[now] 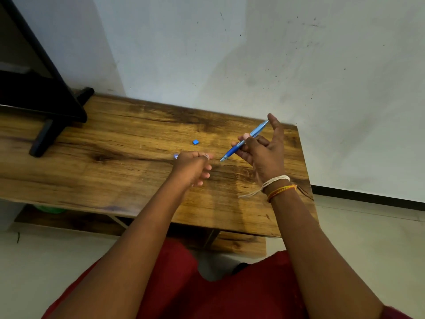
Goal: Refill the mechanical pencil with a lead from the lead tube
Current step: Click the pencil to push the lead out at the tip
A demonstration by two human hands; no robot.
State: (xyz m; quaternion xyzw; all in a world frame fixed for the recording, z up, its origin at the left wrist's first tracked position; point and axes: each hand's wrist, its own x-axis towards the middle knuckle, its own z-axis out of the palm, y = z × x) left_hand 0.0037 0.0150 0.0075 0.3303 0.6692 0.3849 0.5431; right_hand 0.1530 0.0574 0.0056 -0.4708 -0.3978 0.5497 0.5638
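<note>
The blue mechanical pencil (243, 141) slants, tip toward seven o'clock, back end toward one o'clock. A small blue cap (195, 142) lies at its nine o'clock. The lead tube (176, 156) barely shows.

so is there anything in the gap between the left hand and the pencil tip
Nothing visible. The left hand is closed around something small, probably the lead tube, and only bare table shows between it and the tip of the mechanical pencil in the right hand. The small blue piece lies farther back, out of the way.

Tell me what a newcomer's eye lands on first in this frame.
The blue mechanical pencil, held aslant in the right hand above the wooden table, tip toward the left hand, which is closed around something small. Then the small blue piece lying alone on the table behind the hands.
</note>
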